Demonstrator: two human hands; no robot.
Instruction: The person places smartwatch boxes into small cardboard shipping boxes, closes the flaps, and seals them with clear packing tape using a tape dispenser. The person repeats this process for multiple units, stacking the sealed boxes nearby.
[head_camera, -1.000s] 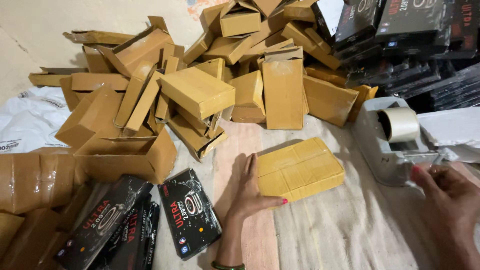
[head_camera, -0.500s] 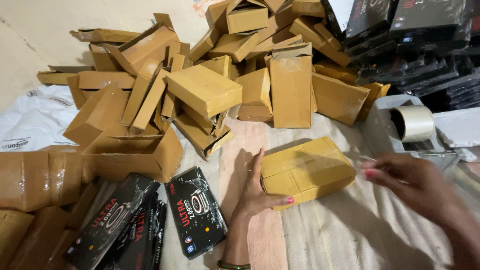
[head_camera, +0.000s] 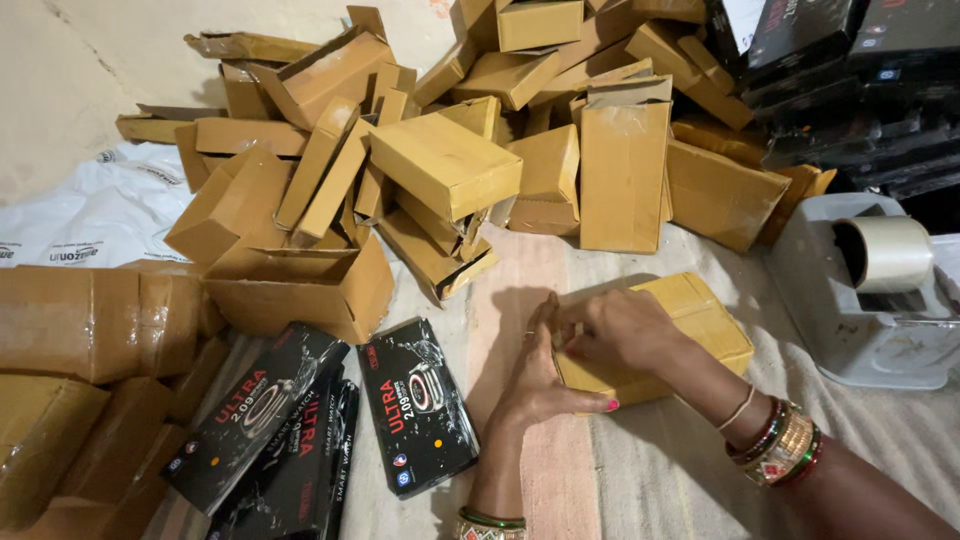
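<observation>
Right hand (head_camera: 620, 330) now lies flat across the left end of the box (head_camera: 690, 325), fingers spread and pressing down; it grips nothing. One second ago this hand was off at the tape dispenser (head_camera: 870, 300), and half a second ago it was crossing toward the box with something thin pinched at the fingertips, probably a strip of tape, though the strip cannot be made out now. Judgement: the strip has been laid and is being smoothed onto the box end.

Left hand (head_camera: 545, 385) stands on edge against the near left side of the box, fingers straight and open, thumb along the lower edge. It braced the box in both earlier frames and has not shifted.

Box position: on the striped cloth (head_camera: 700, 470), closed, lying flat, angled slightly, between the dispenser on the right and the black cartons (head_camera: 415, 405) on the left. It has stayed in place throughout.

Surroundings: heap of empty brown boxes (head_camera: 445, 165) behind, well apart from the hands; taped brown parcels (head_camera: 95, 320) at far left; dark stacked cartons (head_camera: 850, 60) top right.
</observation>
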